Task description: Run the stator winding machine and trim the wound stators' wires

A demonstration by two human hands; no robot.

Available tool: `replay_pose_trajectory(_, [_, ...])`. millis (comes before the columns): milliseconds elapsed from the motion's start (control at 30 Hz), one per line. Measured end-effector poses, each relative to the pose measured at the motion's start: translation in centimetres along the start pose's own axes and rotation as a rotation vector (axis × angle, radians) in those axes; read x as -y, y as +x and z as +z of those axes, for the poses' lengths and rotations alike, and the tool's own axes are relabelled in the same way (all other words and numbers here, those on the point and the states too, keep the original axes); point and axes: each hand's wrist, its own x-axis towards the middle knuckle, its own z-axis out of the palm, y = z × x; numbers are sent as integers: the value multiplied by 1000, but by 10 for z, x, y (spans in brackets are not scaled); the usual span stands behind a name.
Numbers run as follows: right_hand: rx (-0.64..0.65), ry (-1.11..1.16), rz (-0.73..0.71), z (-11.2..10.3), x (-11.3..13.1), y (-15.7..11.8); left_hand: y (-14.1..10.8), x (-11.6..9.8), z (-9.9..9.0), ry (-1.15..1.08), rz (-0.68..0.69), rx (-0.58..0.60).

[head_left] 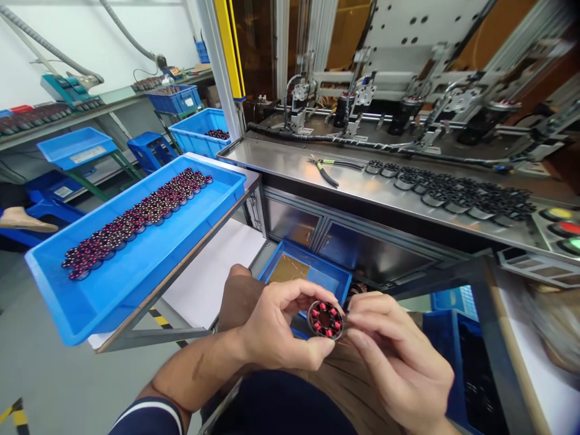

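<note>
Coil ring is sitting between your hands, around 5 o'clock from the middle of your view. Your left hand is pinching it by the outer rim: index finger near 1 o'clock on the ring, thumb near 5, so those fingers are spanning roughly the part's own width. The fingers of your right hand are bunching almost tip to tip near 3; I'm not managing to tell whether they're gripping anything.

Handling-wise, I'm guessing you're dealing with something light and stiff, maybe a bit slippery along that smooth rim. The red windings are probably being the fragile bit, so I'm voting for holding the rim only and leaving the middle alone.

Loads of similar parts are lying in the blue tray at 9 o'clock, and cutters are lying on the metal surface between 1 and 2.
</note>
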Motion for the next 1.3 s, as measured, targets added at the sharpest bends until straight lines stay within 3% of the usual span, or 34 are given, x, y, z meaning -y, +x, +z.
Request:
replay_pose_trajectory(200, [-119, -68, 16, 11, 9, -6, 0, -3, 2, 151, 141, -52])
replay_pose_trajectory(333, [-132, -56, -98, 15, 9, -8, 1, -4, 7, 284, 292, -122])
replay_pose_trajectory(433, [-121, -19, -147, 16, 8, -5, 3, -6, 9, 290, 310, -140])
replay_pose_trajectory(533, [-52, 26, -164, 12, 7, 0, 4, -9, 8, 204, 205, -122])
replay_pose_trajectory(667, [44, 33, -149, -6, 1, 6, 4, -14, 6, -84, -108, -46])
replay_pose_trajectory(800, [240, 51, -143, -23, -6, 20, 3, -17, 6, -339, -386, 55])
replay_pose_trajectory(900, [363, 103, -179, -26, -5, 34, 3, -16, 7, -400, -524, 99])
replay_pose_trajectory(1167, [441, 149, -205, -25, -2, 42, 7, -15, 10, -441, -556, 165])
replay_pose_trajectory(1300, [397, 116, -242, -26, -2, 36, 8, -12, 9, -468, -605, 146])
